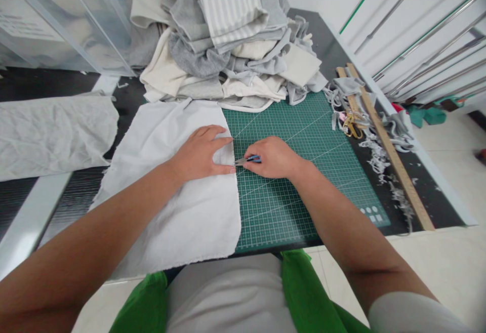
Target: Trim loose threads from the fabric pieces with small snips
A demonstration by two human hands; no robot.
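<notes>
A white cloth sheet [178,211] lies flat, its right edge over the green cutting mat [304,171]. My left hand [201,153] presses flat on the cloth close to that edge, fingers spread and pointing right. My right hand [273,158] rests on the mat just right of the cloth edge, closed around a small blue-handled cutter [248,160]. The cutter's metal tip touches the cloth edge by my left fingertips.
A heap of grey, cream and striped fabric [228,39] sits behind the mat. Wooden rulers [391,146], yellow-handled scissors [353,125] and grey fabric scraps [379,156] lie at the right. Another white cloth [49,130] lies at far left. Clear plastic bins [56,14] stand back left.
</notes>
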